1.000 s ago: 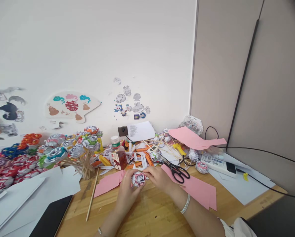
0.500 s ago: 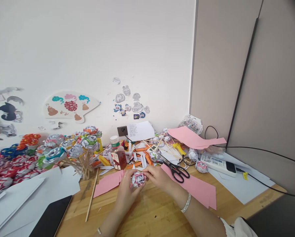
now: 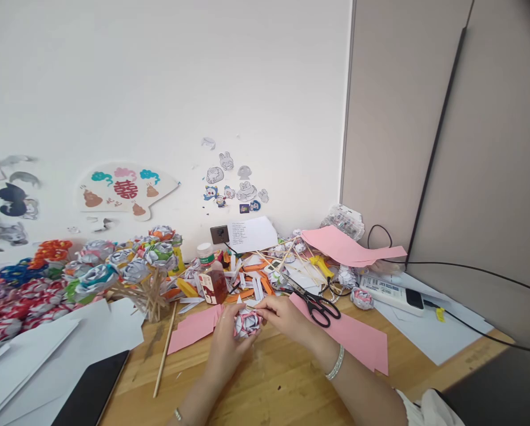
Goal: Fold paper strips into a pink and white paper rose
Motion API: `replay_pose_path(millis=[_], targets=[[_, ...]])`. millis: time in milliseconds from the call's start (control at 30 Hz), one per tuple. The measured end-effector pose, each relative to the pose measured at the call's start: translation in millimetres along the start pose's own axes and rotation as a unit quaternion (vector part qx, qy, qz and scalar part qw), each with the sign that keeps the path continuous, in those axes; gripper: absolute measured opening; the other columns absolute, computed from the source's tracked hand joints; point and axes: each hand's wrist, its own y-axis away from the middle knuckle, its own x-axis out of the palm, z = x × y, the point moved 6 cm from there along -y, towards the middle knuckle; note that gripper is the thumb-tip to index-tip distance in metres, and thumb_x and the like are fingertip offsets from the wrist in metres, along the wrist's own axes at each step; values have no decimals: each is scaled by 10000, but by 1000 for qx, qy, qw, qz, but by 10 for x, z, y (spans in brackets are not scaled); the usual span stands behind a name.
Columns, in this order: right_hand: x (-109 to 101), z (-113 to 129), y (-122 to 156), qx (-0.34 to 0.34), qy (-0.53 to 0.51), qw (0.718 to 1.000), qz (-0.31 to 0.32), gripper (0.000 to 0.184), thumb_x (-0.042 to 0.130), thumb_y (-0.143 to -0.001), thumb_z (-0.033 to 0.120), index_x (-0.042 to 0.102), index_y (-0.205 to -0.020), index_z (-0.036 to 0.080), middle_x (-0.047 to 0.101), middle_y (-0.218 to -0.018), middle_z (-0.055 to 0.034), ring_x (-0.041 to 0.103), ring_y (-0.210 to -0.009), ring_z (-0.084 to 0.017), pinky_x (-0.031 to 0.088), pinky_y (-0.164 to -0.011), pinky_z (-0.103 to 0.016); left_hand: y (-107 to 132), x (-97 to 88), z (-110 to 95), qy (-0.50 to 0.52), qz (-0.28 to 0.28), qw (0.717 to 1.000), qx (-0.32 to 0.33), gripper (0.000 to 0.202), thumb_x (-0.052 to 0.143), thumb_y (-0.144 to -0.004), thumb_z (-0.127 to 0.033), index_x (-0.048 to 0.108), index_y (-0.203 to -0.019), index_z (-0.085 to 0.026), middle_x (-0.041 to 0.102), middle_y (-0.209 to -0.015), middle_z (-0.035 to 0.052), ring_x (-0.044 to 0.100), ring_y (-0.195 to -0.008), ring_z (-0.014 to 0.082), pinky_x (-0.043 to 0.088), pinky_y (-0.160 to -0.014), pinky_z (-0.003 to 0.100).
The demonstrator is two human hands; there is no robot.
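Observation:
A round white-and-pink folded paper flower sits in my left hand, its thumb below and its fingers curled round the left side. My right hand pinches at the flower's upper right edge; the exact bit between its fingertips is too small to make out. Just beyond my left hand lie pink paper sheets. Black-handled scissors rest on more pink paper to the right of my right hand. A similar paper flower lies farther right.
A jar of amber liquid stands behind my hands, among paper scraps and sticks. Bunched paper flowers fill the left back. A wooden stick, a black tablet-like slab and white sheets lie left. A white device with a cable sits right.
The fingertips of my right hand have shifted slightly at the flower's upper edge. My left hand keeps its hold, and the view has moved a little.

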Motion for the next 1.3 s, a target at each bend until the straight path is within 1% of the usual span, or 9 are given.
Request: replay_pose_path(millis=[133, 267, 333, 500, 633, 933, 1133, 1200, 1300], targets=[[-8, 78, 21, -29, 25, 999, -2, 167, 509, -896, 248, 665, -858, 200, 661, -775, 5, 597, -711, -131, 416, -628, -212, -2, -13, -15, 2, -8, 1000, 10, 425, 659, -726, -334, 507, -1097, -193, 618, -1002, 106, 603, -921, 265, 509, -759, 414], [-55, 157, 41, -36, 51, 997, -38, 174, 536, -875, 220, 641, -1014, 219, 689, -930, -14, 627, -820, -150, 438, -716, -233, -18, -38, -50, -8, -4, 1000, 15, 405, 640, -745, -341, 507, -1100, -199, 612, -1000, 100, 594, -924, 262, 497, -773, 418], [-80, 181, 45, -31, 83, 994, -60, 196, 564, -856, 227, 624, -1043, 218, 687, -943, -22, 626, -820, -158, 438, -714, -241, -26, -58, -64, -14, -10, 1000, 15, 402, 643, -743, -347, 512, -1093, -198, 613, -994, 98, 591, -919, 260, 494, -776, 419], [-109, 205, 47, -19, 164, 981, -98, 107, 638, -806, 230, 641, -902, 185, 670, -769, -13, 595, -673, -148, 392, -600, -228, -31, -80, -84, -25, -26, 999, 29, 395, 647, -739, -361, 526, -1076, -196, 619, -971, 89, 593, -895, 252, 499, -752, 394], [-84, 209, 51, -45, 193, 975, -105, 43, 621, -818, 206, 639, -788, 181, 667, -718, -5, 592, -648, -141, 365, -578, -223, -25, -79, -99, -34, -35, 998, 49, 399, 645, -747, -368, 512, -1086, -203, 615, -981, 90, 593, -899, 252, 499, -752, 393], [-54, 243, 60, -101, 209, 966, -115, 157, 550, -874, 214, 630, -743, 185, 668, -689, -4, 603, -631, -133, 379, -574, -216, -26, -95, -132, -46, -35, 996, 63, 401, 637, -758, -370, 495, -1097, -209, 606, -976, 87, 592, -897, 252, 503, -744, 391], [-17, 247, 67, -145, 226, 958, -101, 182, 489, -910, 215, 661, -861, 181, 707, -796, -25, 635, -707, -140, 418, -630, -223, -26, -90, -125, -42, -31, 997, 62, 383, 629, -766, -364, 512, -1098, -213, 600, -971, 88, 588, -893, 251, 504, -749, 397], [-17, 245, 68, -144, 221, 960, -95, 194, 481, -912, 216, 668, -873, 182, 712, -816, -31, 640, -723, -141, 425, -646, -224, -26, -84, -120, -41, -26, 997, 59, 376, 627, -767, -363, 519, -1094, -212, 599, -968, 89, 586, -891, 252, 503, -748, 398], [-57, 242, 62, -110, 189, 971, -98, 191, 493, -907, 244, 670, -853, 195, 705, -795, -26, 635, -722, -140, 427, -643, -222, -25, -80, -124, -37, -22, 997, 56, 386, 630, -766, -358, 511, -1103, -212, 595, -968, 90, 584, -893, 253, 502, -751, 402]])
